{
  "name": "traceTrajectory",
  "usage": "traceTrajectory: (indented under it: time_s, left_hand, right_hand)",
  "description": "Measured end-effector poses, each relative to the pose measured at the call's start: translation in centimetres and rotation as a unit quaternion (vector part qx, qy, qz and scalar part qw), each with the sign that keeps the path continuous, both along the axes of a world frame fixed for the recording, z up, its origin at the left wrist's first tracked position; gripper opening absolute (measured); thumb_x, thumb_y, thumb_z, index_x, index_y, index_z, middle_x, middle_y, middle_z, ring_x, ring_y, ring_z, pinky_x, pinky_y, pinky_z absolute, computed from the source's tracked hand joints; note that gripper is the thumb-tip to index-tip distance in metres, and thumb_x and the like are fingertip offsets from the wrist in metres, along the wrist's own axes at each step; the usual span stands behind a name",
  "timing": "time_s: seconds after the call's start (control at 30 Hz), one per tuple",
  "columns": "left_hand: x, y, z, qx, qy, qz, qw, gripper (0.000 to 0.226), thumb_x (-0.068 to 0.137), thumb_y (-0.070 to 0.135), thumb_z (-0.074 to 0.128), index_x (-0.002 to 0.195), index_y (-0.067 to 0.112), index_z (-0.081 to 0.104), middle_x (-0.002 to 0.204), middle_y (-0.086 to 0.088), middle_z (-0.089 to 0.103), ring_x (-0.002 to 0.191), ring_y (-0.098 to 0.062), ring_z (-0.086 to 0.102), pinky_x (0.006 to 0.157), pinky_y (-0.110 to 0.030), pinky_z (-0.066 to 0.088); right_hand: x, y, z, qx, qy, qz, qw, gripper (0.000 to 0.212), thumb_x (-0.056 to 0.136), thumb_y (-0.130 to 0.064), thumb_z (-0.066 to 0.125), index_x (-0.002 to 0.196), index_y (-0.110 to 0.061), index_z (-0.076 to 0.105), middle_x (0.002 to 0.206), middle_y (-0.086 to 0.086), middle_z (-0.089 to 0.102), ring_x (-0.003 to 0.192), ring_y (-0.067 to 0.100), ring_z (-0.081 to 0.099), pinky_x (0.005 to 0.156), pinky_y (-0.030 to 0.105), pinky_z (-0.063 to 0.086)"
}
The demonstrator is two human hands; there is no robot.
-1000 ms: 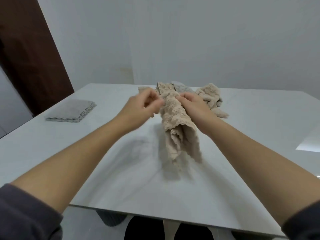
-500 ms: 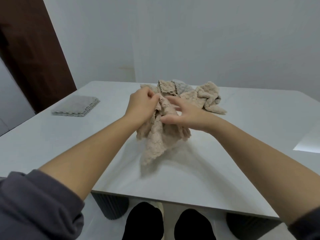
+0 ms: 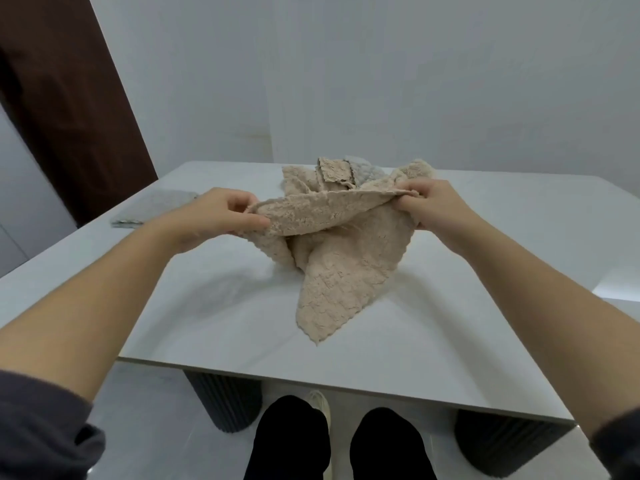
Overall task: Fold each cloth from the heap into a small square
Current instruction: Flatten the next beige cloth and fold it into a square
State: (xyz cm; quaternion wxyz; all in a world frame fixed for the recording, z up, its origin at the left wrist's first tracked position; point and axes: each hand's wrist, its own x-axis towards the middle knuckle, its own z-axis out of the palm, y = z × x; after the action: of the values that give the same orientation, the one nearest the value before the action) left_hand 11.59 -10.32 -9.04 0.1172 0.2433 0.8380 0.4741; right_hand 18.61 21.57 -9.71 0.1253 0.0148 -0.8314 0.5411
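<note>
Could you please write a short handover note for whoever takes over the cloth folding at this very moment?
Left hand: pinches one end of the beige cloth's top edge.
Right hand: pinches the other end, with the edge drawn out between the hands.
The cloth's lower corner drapes onto the table.
The heap lies behind it, near the far edge.
Done: one grey cloth lies folded at the table's left side.
Left: fold the beige cloth into a small square, then do the heap.
</note>
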Motion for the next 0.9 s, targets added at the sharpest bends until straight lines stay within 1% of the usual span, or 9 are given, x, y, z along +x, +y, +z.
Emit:
traceTrajectory:
  time_s: [0.1, 0.27, 0.37, 0.5, 0.57, 0.67, 0.77, 0.83, 0.9]
  left_hand:
    - [0.2, -1.6, -0.4, 0.136, -0.089, -0.004, 0.987, 0.079, 0.043, 0.05, 0.093, 0.104, 0.006, 0.069, 0.101, -0.008, 0.072, 0.091, -0.019, 0.068, 0.078, -0.029, 0.058]
    - [0.5, -1.9, 2.1, 0.243, -0.126, -0.007, 0.962, 0.061, 0.061, 0.046, 0.078, 0.113, 0.013, 0.071, 0.121, -0.009, 0.067, 0.105, -0.02, 0.067, 0.077, -0.028, 0.058]
    - [-0.8, -1.5, 3.1, 0.246, -0.16, 0.028, 0.956, 0.07, 0.064, 0.041, 0.076, 0.125, 0.01, 0.062, 0.124, -0.01, 0.066, 0.112, -0.023, 0.064, 0.081, -0.031, 0.058]
    - [-3.3, 0.9, 0.8, 0.079, -0.075, 0.171, 0.979, 0.017, 0.09, 0.026, 0.065, 0.095, 0.009, 0.068, 0.091, -0.006, 0.068, 0.074, -0.012, 0.066, 0.056, -0.018, 0.054]
    - [-5.3, 2.4, -2.0, -0.006, -0.014, 0.221, 0.975, 0.019, 0.092, 0.021, 0.063, 0.075, 0.012, 0.062, 0.072, -0.005, 0.06, 0.062, -0.015, 0.059, 0.052, -0.021, 0.051]
    - [-8.1, 4.0, -6.1, -0.123, 0.051, 0.256, 0.957, 0.025, 0.091, 0.023, 0.058, 0.069, 0.012, 0.059, 0.074, -0.009, 0.063, 0.071, -0.025, 0.058, 0.06, -0.028, 0.046]
    - [-9.5, 5.6, -8.2, -0.245, 0.127, 0.312, 0.909, 0.022, 0.096, 0.026, 0.049, 0.109, 0.015, 0.064, 0.119, -0.01, 0.061, 0.106, -0.029, 0.056, 0.084, -0.036, 0.045]
    - [-9.4, 6.7, -8.7, -0.305, 0.19, 0.297, 0.885, 0.044, 0.098, 0.027, 0.043, 0.14, 0.013, 0.044, 0.145, -0.012, 0.04, 0.131, -0.031, 0.038, 0.105, -0.044, 0.033]
    - [-8.1, 8.1, -9.5, -0.321, 0.205, 0.217, 0.899, 0.055, 0.101, 0.032, 0.033, 0.151, 0.012, 0.024, 0.159, -0.011, 0.018, 0.145, -0.028, 0.016, 0.117, -0.047, 0.015]
  right_hand:
    - [1.2, 0.8, 1.1, -0.135, -0.031, 0.058, 0.989, 0.016, 0.095, -0.008, 0.057, 0.095, -0.015, 0.07, 0.083, -0.003, 0.074, 0.08, 0.013, 0.069, 0.069, 0.026, 0.057]
    - [2.4, 1.6, 3.8, -0.196, -0.066, 0.104, 0.973, 0.021, 0.093, -0.025, 0.056, 0.097, -0.008, 0.066, 0.079, 0.003, 0.074, 0.071, 0.015, 0.071, 0.055, 0.024, 0.055]
    - [1.3, 2.1, 4.5, -0.218, -0.114, 0.1, 0.964, 0.022, 0.09, -0.028, 0.056, 0.098, -0.009, 0.065, 0.081, 0.003, 0.074, 0.069, 0.014, 0.072, 0.054, 0.023, 0.055]
    - [-2.7, 2.7, 1.1, -0.118, -0.154, -0.008, 0.981, 0.02, 0.093, -0.024, 0.063, 0.101, -0.006, 0.067, 0.093, 0.005, 0.071, 0.075, 0.012, 0.07, 0.062, 0.025, 0.057]
    - [-4.8, 2.4, -1.7, -0.019, -0.17, -0.069, 0.983, 0.017, 0.09, -0.025, 0.066, 0.085, -0.009, 0.064, 0.083, 0.004, 0.065, 0.068, 0.012, 0.063, 0.059, 0.024, 0.054]
    - [-7.8, 1.4, -5.5, 0.124, -0.136, -0.125, 0.975, 0.035, 0.091, -0.023, 0.062, 0.062, -0.013, 0.044, 0.061, 0.003, 0.046, 0.06, 0.02, 0.049, 0.052, 0.027, 0.039]
    - [-10.1, 0.4, -7.7, 0.248, -0.086, -0.173, 0.95, 0.017, 0.092, -0.022, 0.051, 0.097, -0.012, 0.065, 0.093, 0.006, 0.063, 0.092, 0.026, 0.058, 0.072, 0.033, 0.045]
    - [-10.6, -0.4, -8.5, 0.332, -0.05, -0.173, 0.926, 0.04, 0.093, -0.021, 0.046, 0.131, -0.012, 0.055, 0.129, 0.009, 0.057, 0.119, 0.028, 0.051, 0.093, 0.038, 0.043]
    - [-10.2, -1.7, -9.0, 0.379, -0.009, -0.118, 0.918, 0.043, 0.097, -0.022, 0.042, 0.137, -0.01, 0.05, 0.137, 0.011, 0.051, 0.125, 0.029, 0.047, 0.101, 0.039, 0.039]
